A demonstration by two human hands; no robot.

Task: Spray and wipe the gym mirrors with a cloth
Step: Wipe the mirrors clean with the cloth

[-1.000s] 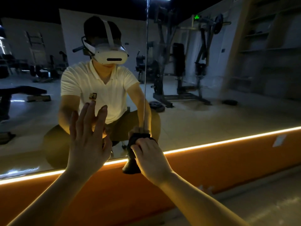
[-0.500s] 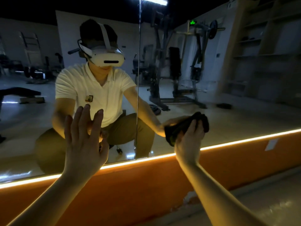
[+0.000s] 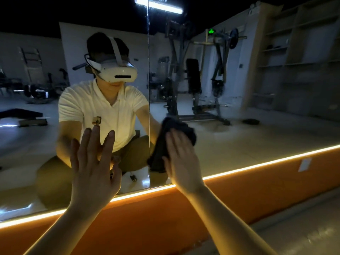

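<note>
Reaches in over pale floor point(image 3: 294, 236) and orange wall base point(image 3: 165, 218), past glowing LED strip point(image 3: 257, 163) along the mirror's lower edge.

Braces with left hand point(image 3: 92, 166) flat on left mirror panel point(image 3: 27, 144), fingers straight and fanned wide, holding nothing. Probably there for balance in a low crouch, and to steady the body against the wiping push.

Presses black cloth point(image 3: 176, 129) onto right mirror panel point(image 3: 257, 129) with right hand point(image 3: 181, 159), fingers straight and close together, no pinch visible. Keeps the palm flat, likely to spread pressure over the wad and keep more fabric on the glass. Leaves part of the cloth bunched above the fingertips and trailing down on the thumb side, just beside vertical seam point(image 3: 149, 89) between the panels.

Judged as wiping step on the low part of the right panel, near the seam. No spray bottle in view. Hard to tell wet from dry glass in this dim light.

Shows in reflection: crouched person with white headset point(image 3: 117, 70), weight machine point(image 3: 193, 80), wall shelves point(image 3: 303, 52), ceiling tube light point(image 3: 160, 6).
</note>
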